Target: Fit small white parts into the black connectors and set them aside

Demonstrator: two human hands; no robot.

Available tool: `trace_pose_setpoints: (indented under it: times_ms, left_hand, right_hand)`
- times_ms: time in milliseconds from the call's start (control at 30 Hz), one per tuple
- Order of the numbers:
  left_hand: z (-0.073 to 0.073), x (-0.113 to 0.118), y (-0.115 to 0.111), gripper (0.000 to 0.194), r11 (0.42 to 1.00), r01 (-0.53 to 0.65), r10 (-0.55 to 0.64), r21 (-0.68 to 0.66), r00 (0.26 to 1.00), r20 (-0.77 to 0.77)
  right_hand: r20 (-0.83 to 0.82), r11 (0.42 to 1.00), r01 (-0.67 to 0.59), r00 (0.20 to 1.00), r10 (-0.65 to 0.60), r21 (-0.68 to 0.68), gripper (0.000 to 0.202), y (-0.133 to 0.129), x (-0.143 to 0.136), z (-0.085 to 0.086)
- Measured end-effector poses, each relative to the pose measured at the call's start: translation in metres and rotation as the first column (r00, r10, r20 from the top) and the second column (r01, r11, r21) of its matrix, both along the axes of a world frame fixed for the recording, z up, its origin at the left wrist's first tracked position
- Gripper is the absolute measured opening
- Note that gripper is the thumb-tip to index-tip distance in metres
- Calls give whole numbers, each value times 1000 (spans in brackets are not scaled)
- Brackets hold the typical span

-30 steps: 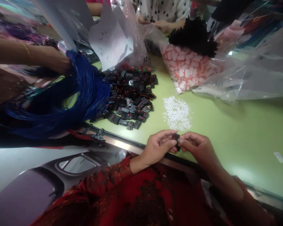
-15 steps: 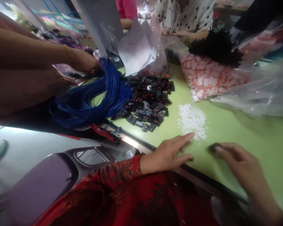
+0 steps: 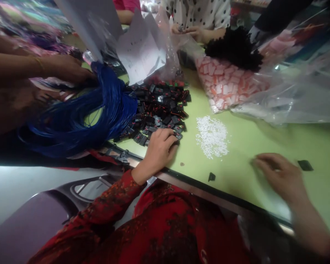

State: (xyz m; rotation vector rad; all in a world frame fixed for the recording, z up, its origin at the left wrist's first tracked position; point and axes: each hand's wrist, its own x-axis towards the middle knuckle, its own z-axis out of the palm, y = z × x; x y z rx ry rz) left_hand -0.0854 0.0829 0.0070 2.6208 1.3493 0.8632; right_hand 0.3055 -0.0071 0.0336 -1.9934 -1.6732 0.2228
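Black plastic connector, now free on green tabletop, frame right, beside right hand with curled fingers; left hand on heaped black connectors, centre; both grips unclear.

Purple chair above pale floor
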Motion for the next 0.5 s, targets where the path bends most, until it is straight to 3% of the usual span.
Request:
trace_pose_setpoints:
  times_ms: [100, 167, 300, 500]
  left_hand:
    - [-1, 17, -6, 6, 997, 56, -55, -44, 998, 30]
    - [-1, 26, -11, 9, 993, 81, -77, -85, 996, 46]
    - [0, 32, -15, 24, 983, 117, -110, -140, 992, 57]
    - [2, 27, -13, 14, 973, 149, -145, -174, 989, 33]
  right_hand:
    - [-208, 953, -273, 947, 244, -128, 25, 6, -57, -10]
    - [-205, 936, -330, 931, 301, -120, 20, 9, -77, -15]
    - [-99, 937, -338, 939, 330, -84, 17, 13, -82, -21]
    - [68, 935, -329, 938, 340, -134, 20, 13, -79, -24]
